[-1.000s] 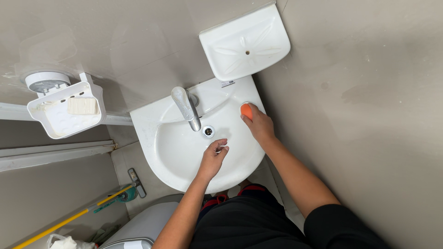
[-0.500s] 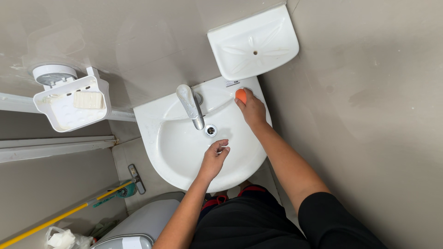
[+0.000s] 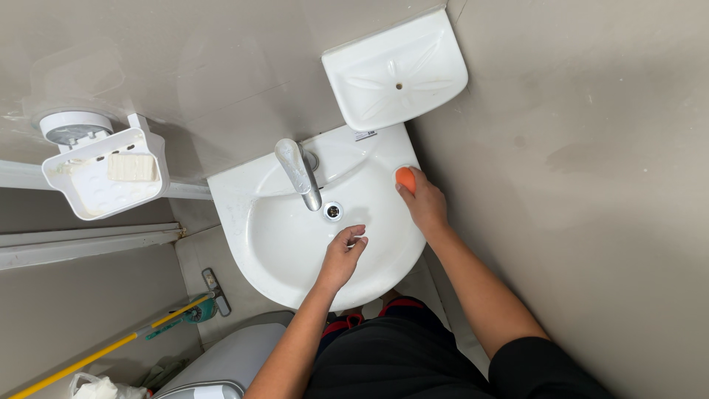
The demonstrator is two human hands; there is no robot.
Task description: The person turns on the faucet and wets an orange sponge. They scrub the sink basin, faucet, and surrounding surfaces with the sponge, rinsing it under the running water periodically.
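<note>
A white sink [image 3: 295, 258] fills the corner, its tap [image 3: 298, 174] over the drain [image 3: 334, 211]. Above hangs an empty wall dish [image 3: 395, 70]; at the left, a rack [image 3: 103, 181] with soap [image 3: 134, 167]. The right hand [image 3: 425, 203] grips an orange ball [image 3: 405, 178] on the sink's rim. The left hand [image 3: 342, 255] hovers in the basin, fingers [image 3: 357, 240] loosely curled, holding nothing.

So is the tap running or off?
Off, as far as shows: no stream falls from the tap into the sink, and the left hand beneath looks dry.
</note>
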